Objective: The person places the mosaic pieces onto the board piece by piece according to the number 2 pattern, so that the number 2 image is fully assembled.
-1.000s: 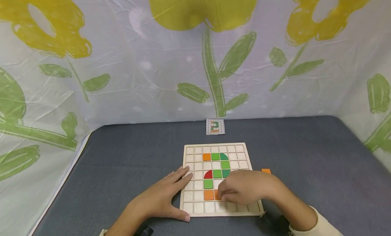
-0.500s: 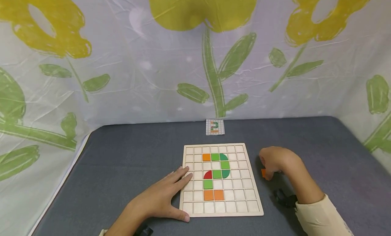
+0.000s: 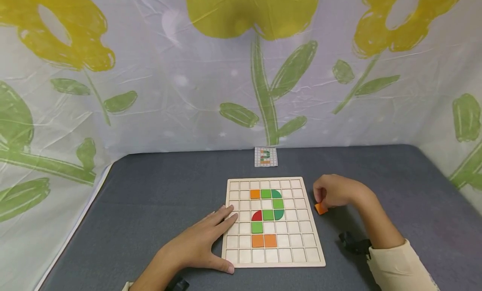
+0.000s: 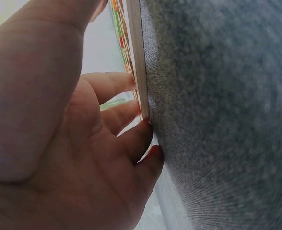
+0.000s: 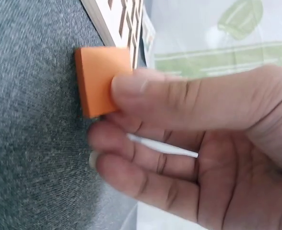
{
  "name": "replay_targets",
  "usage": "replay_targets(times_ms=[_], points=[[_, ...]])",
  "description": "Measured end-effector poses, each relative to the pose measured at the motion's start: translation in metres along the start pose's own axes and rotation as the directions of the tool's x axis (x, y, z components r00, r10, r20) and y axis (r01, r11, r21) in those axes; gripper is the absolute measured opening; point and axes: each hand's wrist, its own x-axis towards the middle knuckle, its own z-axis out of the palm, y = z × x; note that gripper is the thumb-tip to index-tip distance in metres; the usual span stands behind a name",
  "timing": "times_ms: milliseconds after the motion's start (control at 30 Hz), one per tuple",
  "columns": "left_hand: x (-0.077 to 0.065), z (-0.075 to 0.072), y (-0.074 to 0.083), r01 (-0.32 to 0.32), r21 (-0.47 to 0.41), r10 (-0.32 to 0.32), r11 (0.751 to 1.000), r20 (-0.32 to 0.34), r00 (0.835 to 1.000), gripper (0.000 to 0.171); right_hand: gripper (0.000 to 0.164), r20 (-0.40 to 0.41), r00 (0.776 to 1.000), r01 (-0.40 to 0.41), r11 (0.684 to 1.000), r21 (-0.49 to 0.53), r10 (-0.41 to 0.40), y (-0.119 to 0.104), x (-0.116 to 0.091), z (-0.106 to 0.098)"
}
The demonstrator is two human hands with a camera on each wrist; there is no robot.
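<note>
Between thumb and fingers, my right hand (image 3: 340,191) pinches an orange square tile (image 5: 100,79), just to the right of the wooden grid board (image 3: 297,253). In the head view that tile is partly covered by the fingers. My left hand (image 3: 199,243) rests with spread fingers at the board's left edge, thumb by the near corner; the left wrist view shows fingertips (image 4: 126,84) touching the board's rim. Set in the board's cells are orange squares (image 3: 257,240), green squares (image 3: 268,215), dark green quarter-rounds (image 3: 276,193) and one red quarter-round (image 3: 257,215).
Behind the board lies a small card (image 3: 265,157) printed with a grid and a coloured figure. Dark grey cloth (image 3: 169,190) covers the table. A white curtain with painted flowers (image 3: 169,94) hangs along the back and sides.
My right hand has left the board's lower orange tiles, moved right and taken hold of the loose orange tile, which is now tilted and nearer the board. My left hand stays put.
</note>
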Motion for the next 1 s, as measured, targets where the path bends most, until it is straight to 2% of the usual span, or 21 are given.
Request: replay_targets(times_ms=[200,433,600,800,1000], points=[[0.0003,0.0002,0.0001,0.004,-0.002,-0.004,1.000,0.008,1.000,0.114,0.021,0.022,0.998,0.059,0.989,0.136,-0.062,0.0041,0.0033,-0.0005],[0.0009,0.0001,0.0003,0.007,-0.003,-0.007,1.000,0.012,1.000,0.114,0.017,0.015,0.993,0.116,0.974,0.192,-0.121,0.0076,0.0057,-0.0022],[0.0011,0.0001,-0.0001,0.006,0.001,-0.006,1.000,0.011,1.000,0.114,0.014,0.018,0.990,0.130,0.956,0.263,-0.140,0.0063,0.0047,-0.0034],[0.0014,0.0015,-0.0011,0.000,0.004,0.000,1.000,0.011,1.000,0.114,0.013,0.022,0.989,0.135,0.944,0.302,-0.148,0.0044,0.0034,-0.0031],[0.0013,0.0018,-0.0019,-0.008,0.001,0.008,1.000,0.002,1.000,0.114,0.011,0.076,0.980,0.145,0.921,0.360,-0.184,0.0028,0.0088,0.0037]])
